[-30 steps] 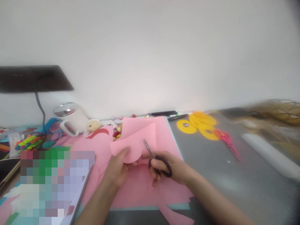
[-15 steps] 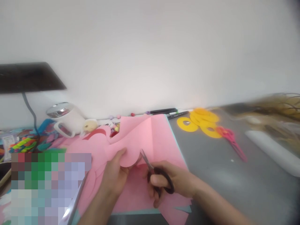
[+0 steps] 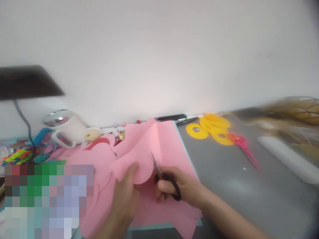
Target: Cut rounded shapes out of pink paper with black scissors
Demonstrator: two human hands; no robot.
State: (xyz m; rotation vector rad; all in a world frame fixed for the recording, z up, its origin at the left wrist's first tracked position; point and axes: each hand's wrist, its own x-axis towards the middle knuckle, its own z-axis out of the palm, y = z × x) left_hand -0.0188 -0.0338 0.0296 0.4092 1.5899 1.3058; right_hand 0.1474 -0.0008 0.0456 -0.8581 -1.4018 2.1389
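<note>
My left hand (image 3: 126,196) pinches the lower rounded edge of a pink paper sheet (image 3: 144,146), lifting it off the table. My right hand (image 3: 183,189) is closed round the black handles of a pair of scissors (image 3: 163,177). The blades point up and away, cutting into the curved edge of the pink sheet right beside my left thumb. More pink paper lies flat under both hands.
Yellow paper rings (image 3: 211,127) and red scissors (image 3: 243,147) lie on the grey table (image 3: 236,186) at right. Markers (image 3: 179,119) line the wall. A white mug (image 3: 63,127), a small toy (image 3: 91,134) and colourful clutter stand at left. A white roll (image 3: 286,159) lies far right.
My left hand has turned the pink sheet and raised it. The scissors have moved along the curved edge, and the blades now stand steeper. The view has drifted slightly right.
</note>
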